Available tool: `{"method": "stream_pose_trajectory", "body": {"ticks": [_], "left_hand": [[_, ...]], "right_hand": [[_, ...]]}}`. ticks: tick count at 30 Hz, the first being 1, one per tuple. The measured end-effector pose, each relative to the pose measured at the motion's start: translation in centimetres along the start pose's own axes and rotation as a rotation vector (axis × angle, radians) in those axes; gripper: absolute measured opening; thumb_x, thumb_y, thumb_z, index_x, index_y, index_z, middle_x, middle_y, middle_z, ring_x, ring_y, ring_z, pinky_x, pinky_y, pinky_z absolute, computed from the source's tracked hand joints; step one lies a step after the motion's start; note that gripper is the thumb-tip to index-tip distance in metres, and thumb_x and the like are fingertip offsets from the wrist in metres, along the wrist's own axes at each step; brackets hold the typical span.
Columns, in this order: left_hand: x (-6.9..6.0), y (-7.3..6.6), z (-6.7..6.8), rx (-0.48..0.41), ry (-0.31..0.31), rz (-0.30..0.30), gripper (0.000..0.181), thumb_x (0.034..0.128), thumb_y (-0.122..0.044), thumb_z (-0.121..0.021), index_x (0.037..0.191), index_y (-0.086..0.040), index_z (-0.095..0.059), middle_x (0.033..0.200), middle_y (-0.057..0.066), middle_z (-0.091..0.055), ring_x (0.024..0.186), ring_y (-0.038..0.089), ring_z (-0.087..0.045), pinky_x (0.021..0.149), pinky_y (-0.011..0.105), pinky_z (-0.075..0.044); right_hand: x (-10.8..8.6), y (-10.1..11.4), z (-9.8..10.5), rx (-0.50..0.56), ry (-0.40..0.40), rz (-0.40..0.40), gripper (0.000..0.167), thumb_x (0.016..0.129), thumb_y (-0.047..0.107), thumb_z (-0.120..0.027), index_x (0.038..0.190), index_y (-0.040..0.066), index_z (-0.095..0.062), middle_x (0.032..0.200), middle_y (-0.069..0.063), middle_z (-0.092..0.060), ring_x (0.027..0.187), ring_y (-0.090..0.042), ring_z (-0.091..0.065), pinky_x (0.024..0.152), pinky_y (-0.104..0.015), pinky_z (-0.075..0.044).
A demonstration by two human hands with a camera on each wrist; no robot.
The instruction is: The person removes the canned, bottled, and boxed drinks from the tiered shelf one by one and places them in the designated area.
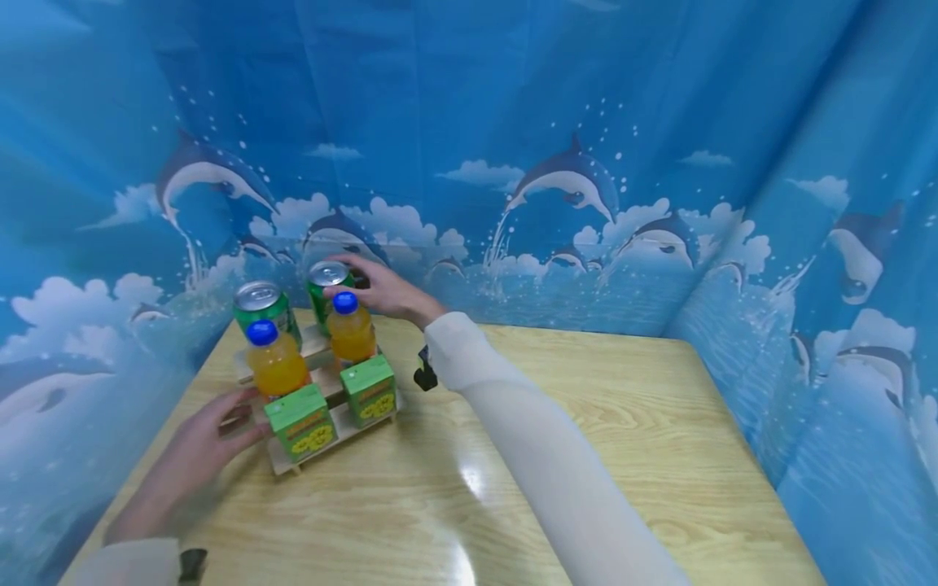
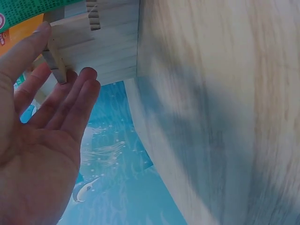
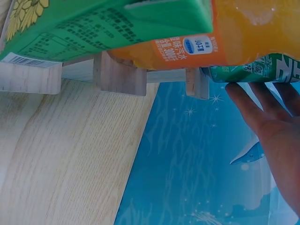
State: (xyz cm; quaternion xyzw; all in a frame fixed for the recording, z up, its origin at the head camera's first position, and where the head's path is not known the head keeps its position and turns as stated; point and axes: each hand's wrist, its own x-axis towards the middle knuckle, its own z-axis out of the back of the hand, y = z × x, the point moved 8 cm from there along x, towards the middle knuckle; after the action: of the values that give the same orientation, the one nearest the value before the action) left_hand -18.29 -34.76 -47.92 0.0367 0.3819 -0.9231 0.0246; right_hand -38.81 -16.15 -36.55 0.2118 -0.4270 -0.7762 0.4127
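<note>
A stepped wooden rack (image 1: pixel 343 425) at the table's left side bears drinks in pairs. At the back are two green soda cans: a left can (image 1: pixel 282 311) and a right can (image 1: pixel 318 303). Ahead of them stand a left orange juice bottle (image 1: pixel 278 370) and a right bottle (image 1: pixel 353 335), both blue-capped. Two green juice boxes, left (image 1: pixel 302 425) and right (image 1: pixel 369 392), occupy the front step. My right hand (image 1: pixel 388 291) holds the right can, thumb in front and fingers behind. The left hand (image 2: pixel 44 140) grips the rack's left end between thumb and fingers.
Below the rack is a wood-grain table (image 1: pixel 623 439), stretching off to the right. A blue dolphin-print curtain (image 1: pixel 469 122) hangs behind and at both sides, close to the rack's back. Small black devices (image 1: pixel 425 370) are worn at both wrists.
</note>
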Motion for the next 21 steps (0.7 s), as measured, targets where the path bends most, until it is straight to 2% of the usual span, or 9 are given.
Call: {"method": "stream_pose_trajectory", "body": {"ticks": [7, 15, 21], "left_hand": [[0.19, 0.31, -0.21, 0.043, -0.018, 0.032, 0.079, 0.1033, -0.047, -0.075, 0.158, 0.004, -0.047, 0.161, 0.039, -0.044, 0.139, 0.063, -0.053, 0.113, 0.072, -0.052], [0.01, 0.3, -0.13, 0.035, -0.037, 0.007, 0.074, 0.1042, -0.042, -0.075, 0.156, 0.005, -0.049, 0.159, 0.039, -0.047, 0.137, 0.062, -0.055, 0.112, 0.071, -0.053], [0.13, 0.82, -0.11, 0.04, -0.011, 0.062, 0.083, 0.104, -0.053, -0.071, 0.16, 0.002, -0.045, 0.163, 0.038, -0.043, 0.142, 0.061, -0.05, 0.114, 0.073, -0.05]], "right_hand": [[-0.31, 0.21, 0.26, -0.014, -0.036, -0.005, 0.062, 0.112, 0.039, -0.064, 0.167, 0.022, -0.042, 0.163, -0.005, -0.053, 0.144, -0.02, -0.056, 0.116, -0.035, -0.056], [-0.36, 0.3, 0.32, -0.029, -0.06, -0.018, 0.061, 0.111, 0.043, -0.065, 0.165, 0.023, -0.044, 0.16, -0.002, -0.054, 0.14, -0.02, -0.058, 0.114, -0.034, -0.057], [-0.68, 0.39, 0.87, -0.024, -0.1, -0.041, 0.061, 0.11, 0.042, -0.066, 0.164, 0.022, -0.045, 0.157, -0.005, -0.057, 0.14, -0.021, -0.06, 0.11, -0.032, -0.06]]}}
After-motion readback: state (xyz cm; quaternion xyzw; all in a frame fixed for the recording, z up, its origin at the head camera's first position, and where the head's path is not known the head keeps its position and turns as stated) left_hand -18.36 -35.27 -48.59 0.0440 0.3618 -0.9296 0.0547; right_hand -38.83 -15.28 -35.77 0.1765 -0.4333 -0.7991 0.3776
